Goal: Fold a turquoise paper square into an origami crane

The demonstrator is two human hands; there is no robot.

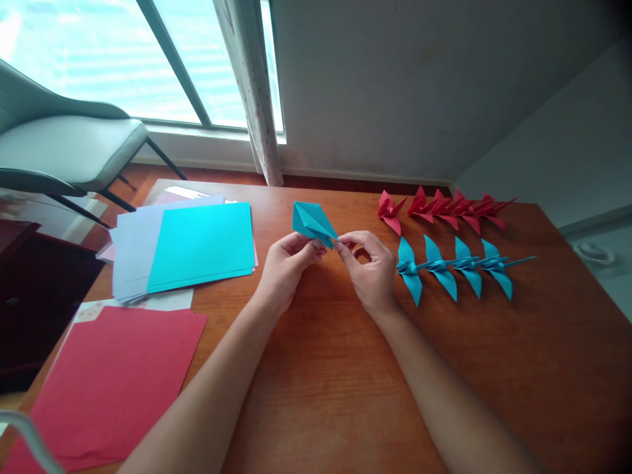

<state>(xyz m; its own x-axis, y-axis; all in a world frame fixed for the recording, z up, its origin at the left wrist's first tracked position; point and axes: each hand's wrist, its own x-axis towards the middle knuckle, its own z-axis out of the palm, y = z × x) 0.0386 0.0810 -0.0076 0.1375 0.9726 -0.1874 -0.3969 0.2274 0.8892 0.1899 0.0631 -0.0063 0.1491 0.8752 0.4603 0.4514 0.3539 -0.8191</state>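
Observation:
A half-folded blue paper figure (312, 221) is held just above the wooden table (326, 368). My left hand (285, 264) is closed, its thumb and fingers pinching the figure's lower edge. My right hand (369, 267) is closed too, pinching the narrow tip at the figure's right end. Both hands meet at the middle of the table.
A row of several blue paper cranes (457, 266) lies to the right, with a row of red cranes (444, 209) behind it. On the left lie a cyan sheet (202, 245) on a lilac stack and a red sheet (113, 382). A grey chair (64, 148) stands by the window.

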